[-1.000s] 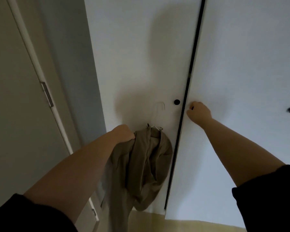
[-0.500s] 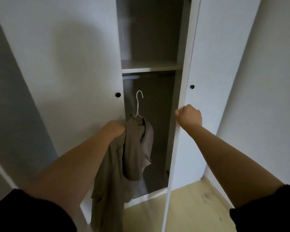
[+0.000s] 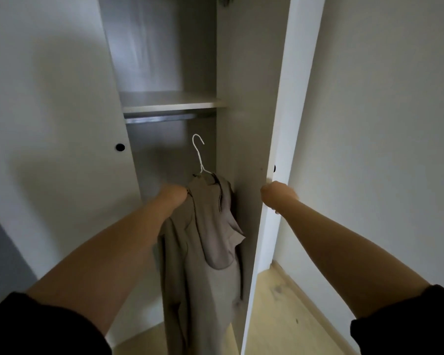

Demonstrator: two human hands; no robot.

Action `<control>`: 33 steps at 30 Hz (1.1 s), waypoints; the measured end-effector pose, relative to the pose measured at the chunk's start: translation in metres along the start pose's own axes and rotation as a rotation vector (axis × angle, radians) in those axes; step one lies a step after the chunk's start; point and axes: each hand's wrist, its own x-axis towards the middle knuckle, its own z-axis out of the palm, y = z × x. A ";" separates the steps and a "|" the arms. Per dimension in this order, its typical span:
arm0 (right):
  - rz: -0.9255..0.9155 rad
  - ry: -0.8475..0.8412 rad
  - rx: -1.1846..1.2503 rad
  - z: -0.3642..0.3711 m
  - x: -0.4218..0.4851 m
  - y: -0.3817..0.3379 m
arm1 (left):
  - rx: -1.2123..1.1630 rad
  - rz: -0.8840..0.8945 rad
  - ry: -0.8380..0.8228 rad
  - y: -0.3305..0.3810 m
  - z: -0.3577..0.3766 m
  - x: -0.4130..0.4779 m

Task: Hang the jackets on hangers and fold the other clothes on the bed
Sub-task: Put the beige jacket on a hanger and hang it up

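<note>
A beige hooded jacket [image 3: 208, 242] hangs on a white wire hanger [image 3: 199, 156], its hook pointing up below the closet rail [image 3: 164, 118]. My left hand [image 3: 173, 197] grips the jacket at its shoulder, holding it up inside the open wardrobe. My right hand [image 3: 274, 194] grips the edge of the white right wardrobe door [image 3: 280, 139], which stands swung open. The hook is a little below the rail and apart from it.
The left wardrobe door [image 3: 62, 124] with a black knob [image 3: 120, 147] is closed. A shelf [image 3: 169, 103] sits above the rail. A white wall [image 3: 382, 124] is at the right, and light wooden floor [image 3: 287, 316] lies below.
My right hand pulled the right door from closed to wide open. My left hand carried the jacket on its hanger into the opening.
</note>
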 end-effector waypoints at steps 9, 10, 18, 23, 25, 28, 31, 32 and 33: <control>0.007 -0.457 0.034 0.030 0.013 0.020 | 0.029 -0.002 0.026 0.010 0.028 0.004; -0.028 -0.501 0.090 0.033 0.013 0.010 | 0.053 -0.010 0.038 0.008 0.030 0.005; -0.015 -0.740 0.742 0.060 0.036 -0.093 | 0.251 0.090 -0.020 -0.002 0.026 0.037; 0.034 -0.619 0.799 0.084 0.076 -0.149 | 0.185 0.205 -0.097 -0.018 0.011 0.081; 0.078 -0.616 0.809 0.092 0.092 -0.167 | 0.130 0.227 -0.204 -0.026 0.001 0.105; 0.107 -0.634 0.773 0.102 0.114 -0.187 | 0.102 0.185 -0.357 -0.036 -0.020 0.146; 0.120 -0.623 0.723 0.110 0.135 -0.204 | 0.475 0.255 -0.243 -0.049 -0.041 0.196; 0.123 -0.620 0.706 0.113 0.141 -0.209 | 0.649 0.308 -0.173 -0.054 -0.046 0.211; 0.127 -0.618 0.694 0.117 0.145 -0.215 | 0.897 0.397 -0.103 -0.058 -0.049 0.222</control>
